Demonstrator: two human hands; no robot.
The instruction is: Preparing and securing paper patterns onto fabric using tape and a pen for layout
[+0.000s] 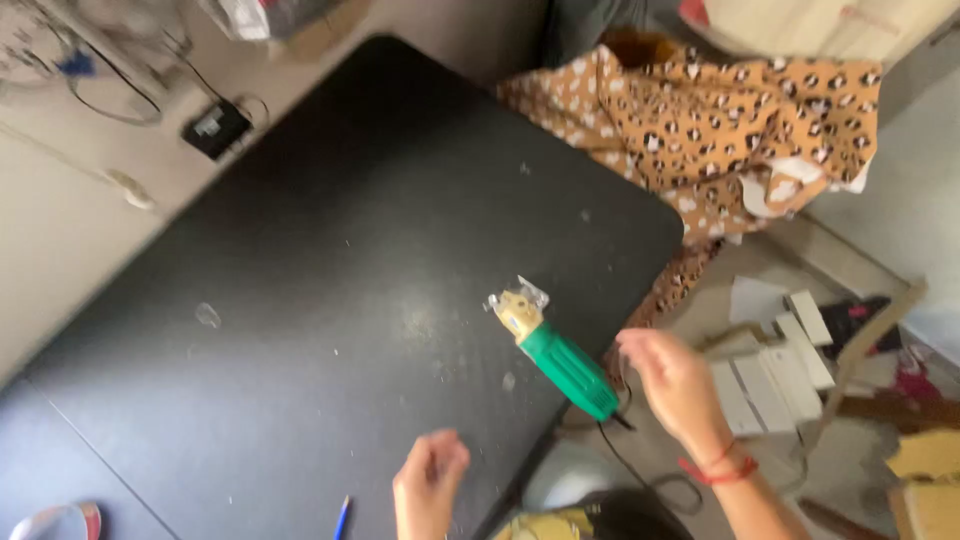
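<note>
A small electric cutter with a green handle and a pale head lies on the black table, close to its right edge. A black cord trails off its rear end over the edge. My right hand, with a red string at the wrist, hovers just off the table's edge by the rear of the tool and the cord. Motion blur hides whether its bent fingers pinch the cord. At the near edge, my left hand has its fingers curled in and holds nothing.
A leopard-print fabric hangs off the table's far right corner. White card pieces and scraps lie on the floor at right. A black power adapter sits beyond the left edge. A blue pen and a tape roll lie near me.
</note>
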